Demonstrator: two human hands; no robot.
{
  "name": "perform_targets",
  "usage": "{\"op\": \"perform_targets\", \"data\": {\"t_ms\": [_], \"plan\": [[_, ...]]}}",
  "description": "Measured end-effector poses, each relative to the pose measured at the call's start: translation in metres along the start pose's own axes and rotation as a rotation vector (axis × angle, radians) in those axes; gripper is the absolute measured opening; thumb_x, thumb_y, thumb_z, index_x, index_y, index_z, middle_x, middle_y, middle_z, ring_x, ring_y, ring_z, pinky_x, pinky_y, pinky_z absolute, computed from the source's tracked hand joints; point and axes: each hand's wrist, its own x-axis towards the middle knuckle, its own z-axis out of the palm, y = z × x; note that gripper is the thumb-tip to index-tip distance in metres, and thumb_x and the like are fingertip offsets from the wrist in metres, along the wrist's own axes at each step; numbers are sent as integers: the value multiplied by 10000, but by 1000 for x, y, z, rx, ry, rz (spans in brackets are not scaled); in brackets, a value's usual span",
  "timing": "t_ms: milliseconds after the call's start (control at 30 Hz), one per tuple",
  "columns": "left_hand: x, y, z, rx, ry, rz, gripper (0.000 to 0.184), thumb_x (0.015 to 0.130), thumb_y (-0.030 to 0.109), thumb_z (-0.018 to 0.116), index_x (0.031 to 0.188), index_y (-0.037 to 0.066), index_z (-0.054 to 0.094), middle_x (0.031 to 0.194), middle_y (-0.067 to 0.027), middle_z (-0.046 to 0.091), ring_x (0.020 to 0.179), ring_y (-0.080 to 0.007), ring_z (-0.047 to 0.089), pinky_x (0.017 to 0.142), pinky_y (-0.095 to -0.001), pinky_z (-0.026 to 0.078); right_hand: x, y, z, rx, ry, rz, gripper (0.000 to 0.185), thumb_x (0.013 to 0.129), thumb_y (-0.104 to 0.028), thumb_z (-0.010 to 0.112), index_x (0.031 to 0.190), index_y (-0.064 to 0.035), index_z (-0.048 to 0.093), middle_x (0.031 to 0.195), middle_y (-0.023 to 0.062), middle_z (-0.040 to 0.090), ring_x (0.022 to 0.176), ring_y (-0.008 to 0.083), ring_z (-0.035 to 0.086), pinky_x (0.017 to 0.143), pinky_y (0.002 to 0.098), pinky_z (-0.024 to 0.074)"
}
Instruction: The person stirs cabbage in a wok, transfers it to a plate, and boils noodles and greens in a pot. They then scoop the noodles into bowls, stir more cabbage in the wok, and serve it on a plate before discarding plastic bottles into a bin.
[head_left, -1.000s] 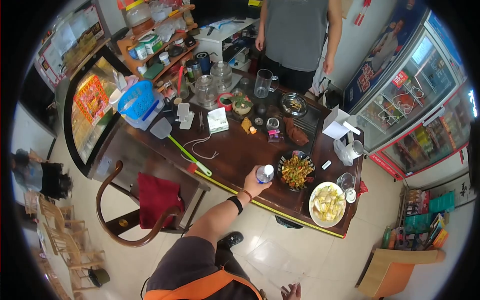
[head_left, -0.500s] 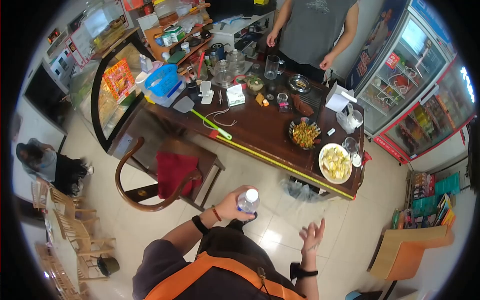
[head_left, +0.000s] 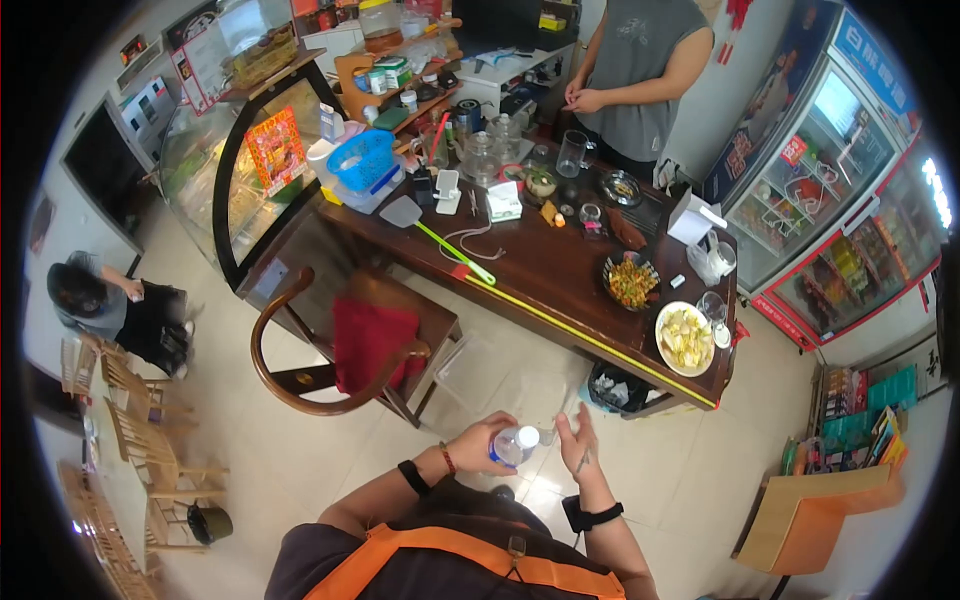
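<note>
My left hand (head_left: 478, 443) is wrapped round a clear plastic bottle (head_left: 511, 449) with a white cap and a bit of blue label. The bottle stands close to upright in front of my body, cap towards me. A short way to its right, my right hand (head_left: 578, 445) holds nothing, its fingers stretched out and pointing up, apart from the bottle. Beyond both hands is a dark wooden table (head_left: 540, 290) carrying a white bowl of cut pale-yellow food (head_left: 685, 338) and a dark dish of mixed food (head_left: 630, 280).
A wooden armchair (head_left: 290, 385) with a red cloth (head_left: 370, 345) stands ahead left. Under the table is a lined bin (head_left: 615, 388). One person (head_left: 650, 80) stands behind the table; another (head_left: 120, 310) is at far left. Drinks fridges (head_left: 810, 150) stand right.
My right hand has come left, closer to the bottle. The bottle has shifted slightly right and down in view. The person behind the table has brought their hands together.
</note>
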Motion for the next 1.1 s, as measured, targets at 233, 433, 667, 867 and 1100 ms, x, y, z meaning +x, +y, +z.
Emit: {"op": "perform_targets", "data": {"t_ms": [233,433,667,867,1100], "plan": [[-33,-28,-62,106,28,48,666,586,346,845,1073,-19,572,1051,-167,550,978,-335,572,849,-368,470,-32,-110,78,-523,-190,-691,262,839,-339,671,890,-82,666,580,96,605,520,255,615,513,332,497],[-20,-25,-104,106,52,-1,660,568,324,854,1064,-11,577,1045,-162,551,958,-328,576,842,-366,471,-15,-151,102,-849,-185,-648,311,814,-334,693,706,-63,585,556,114,596,516,316,606,481,380,489],[-22,-19,-141,-1,-96,186,622,564,309,861,1034,-6,604,1051,-147,550,959,-302,578,852,-348,468,-32,-205,106,-710,-449,-872,192,743,-102,732,894,-43,631,846,137,619,744,300,619,623,343,495],[-21,20,-172,-158,-183,253,591,579,256,860,1049,10,600,1066,-96,548,990,-227,573,868,-319,455,-43,-238,60,-432,-373,-986,324,663,-8,734,949,-30,584,995,146,536,888,274,566,714,327,481],[-25,77,-173,-193,-237,298,576,587,233,860,1052,22,595,1090,-74,541,1024,-198,558,917,-301,424,-67,-191,35,-816,-441,-570,543,692,-369,800,1051,-89,505,604,77,536,573,282,589,572,350,473]]}}
